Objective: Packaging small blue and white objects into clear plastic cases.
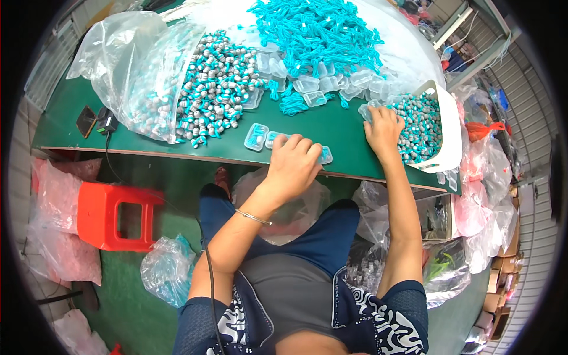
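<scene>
My left hand (294,163) rests palm down near the front edge of the green table (331,127), covering a small clear plastic case (324,155) filled with teal; two more such cases (257,136) lie just left of it. My right hand (383,127) reaches into the white basket (451,127) of teal-and-grey wound pieces (419,125), fingers on a clear case at its rim. Whether it grips the case is unclear.
A clear bag (133,65) spills a heap of teal-and-grey pieces (216,83) at the table's left. Teal cords (316,29) and empty clear cases (331,83) lie behind. A red stool (115,216) and plastic bags stand on the floor.
</scene>
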